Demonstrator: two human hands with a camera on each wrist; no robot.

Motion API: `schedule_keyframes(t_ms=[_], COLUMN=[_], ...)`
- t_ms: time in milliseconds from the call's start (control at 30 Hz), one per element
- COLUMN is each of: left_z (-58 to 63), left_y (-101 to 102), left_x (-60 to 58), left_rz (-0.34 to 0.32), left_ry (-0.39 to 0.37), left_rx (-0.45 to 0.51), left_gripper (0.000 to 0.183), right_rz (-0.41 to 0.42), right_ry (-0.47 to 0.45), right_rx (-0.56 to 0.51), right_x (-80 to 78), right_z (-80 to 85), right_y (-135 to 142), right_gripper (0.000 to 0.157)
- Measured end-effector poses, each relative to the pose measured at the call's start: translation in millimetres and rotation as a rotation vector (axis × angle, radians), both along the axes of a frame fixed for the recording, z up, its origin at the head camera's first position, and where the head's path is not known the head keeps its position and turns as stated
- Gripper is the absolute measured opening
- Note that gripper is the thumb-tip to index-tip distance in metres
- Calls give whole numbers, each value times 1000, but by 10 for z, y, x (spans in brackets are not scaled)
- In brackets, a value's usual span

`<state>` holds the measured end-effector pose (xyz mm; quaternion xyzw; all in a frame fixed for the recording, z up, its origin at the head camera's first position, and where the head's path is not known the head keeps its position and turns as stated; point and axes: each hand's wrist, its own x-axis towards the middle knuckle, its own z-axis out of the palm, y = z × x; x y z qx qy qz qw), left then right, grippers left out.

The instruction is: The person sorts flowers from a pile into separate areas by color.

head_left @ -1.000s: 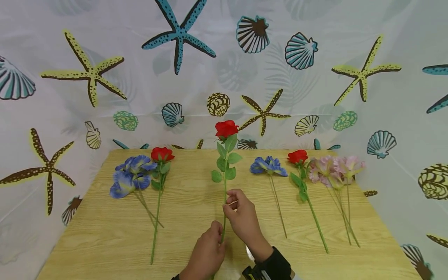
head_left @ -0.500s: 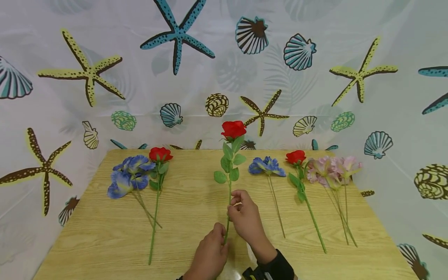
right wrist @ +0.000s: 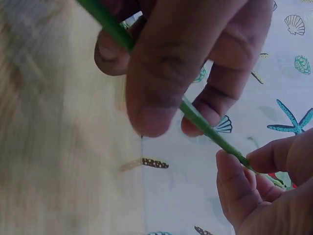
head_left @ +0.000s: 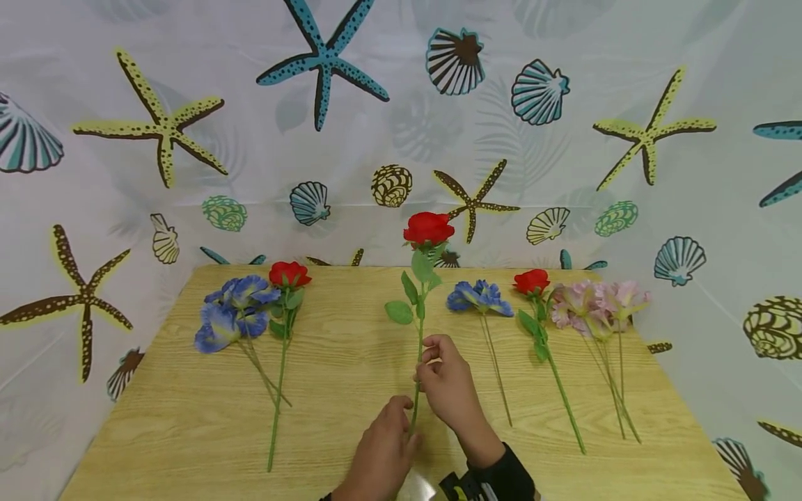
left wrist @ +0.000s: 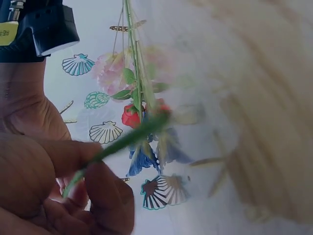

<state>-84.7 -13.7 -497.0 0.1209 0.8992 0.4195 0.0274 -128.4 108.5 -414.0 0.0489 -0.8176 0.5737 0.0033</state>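
A red rose with a green stem stands nearly upright above the middle of the table. My right hand pinches its stem below the leaves. Lower down, my left hand holds the same stem between thumb and fingers. The stem runs out of the fingers in the left wrist view, its end blurred. In the right wrist view, both hands are on the green stem, a short gap apart.
On the wooden table, blue flowers and a red rose lie left. To the right lie a blue flower, another red rose and pink flowers. A patterned cloth hangs behind.
The held rose has shifted a little to the right with both hands. Its bloom and leaves have turned. The flowers lying on the table have not moved.
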Motion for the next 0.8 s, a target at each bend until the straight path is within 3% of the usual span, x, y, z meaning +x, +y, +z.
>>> schedule_keyframes(t_ms=[167,300,533,667,800], left_z=[-13,-22,-19,7,29], left_y=[-115,-324,-721,-924,-1098], left_x=[-32,-62,-123,-146,-157], left_rz=[9,48,162,218,263], left_ry=[-17,28,87,92,89], left_rx=[9,-17,-118,-160,-208], left_gripper=[64,58,48,44,44], right_rz=[-17,-64,-117,-138,-148], right_ry=[-8,-11,25,58,39], right_rx=[78,202,523,667,738], right_x=[-160,-355,-609,-703,-729], right_z=[-83,-225,-256,-330,-420], right_y=[261,627,1331,1657,1904], right_gripper=[30,30,35,35,39])
